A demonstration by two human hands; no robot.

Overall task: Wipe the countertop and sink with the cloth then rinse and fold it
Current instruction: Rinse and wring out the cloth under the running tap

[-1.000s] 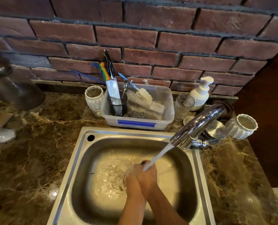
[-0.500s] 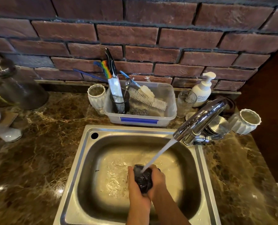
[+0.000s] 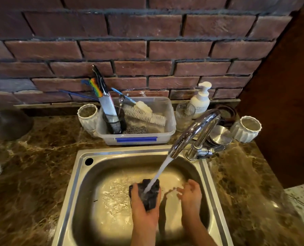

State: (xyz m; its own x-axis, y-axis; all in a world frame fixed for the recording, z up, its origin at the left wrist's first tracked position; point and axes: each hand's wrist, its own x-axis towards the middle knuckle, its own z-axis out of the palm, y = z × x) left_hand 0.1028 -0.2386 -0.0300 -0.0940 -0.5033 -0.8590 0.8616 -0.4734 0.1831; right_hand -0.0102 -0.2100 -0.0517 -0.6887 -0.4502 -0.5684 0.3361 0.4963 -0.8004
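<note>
My left hand (image 3: 145, 208) holds the dark cloth (image 3: 148, 194) bunched in a closed fist directly under the stream from the tap (image 3: 192, 132), low over the middle of the sink (image 3: 80, 183). The fingers wrap the lower half of the wad, leaving its top open to the water, which lands on it squarely. My right hand (image 3: 190, 194) hangs just beside it, to the right, fingers loosely spread and curled, holding nothing and not touching the cloth.

By my reading, this is the rinse, with the fold not yet begun. To do it well, I would loosen the fist so water reaches the inner layers, turn the wad under the stream, then bring the free hand in to squeeze and knead until the runoff looks clear. Keeping the cloth low in the basin should limit splash onto the marble countertop (image 3: 32, 174), which I judge already wiped. A firm two-handed wring over the sink should come before any folding, since a soaked cloth will drip and refuse a crease. The tub (image 3: 137, 137) of brushes behind the sink stands well clear.
</note>
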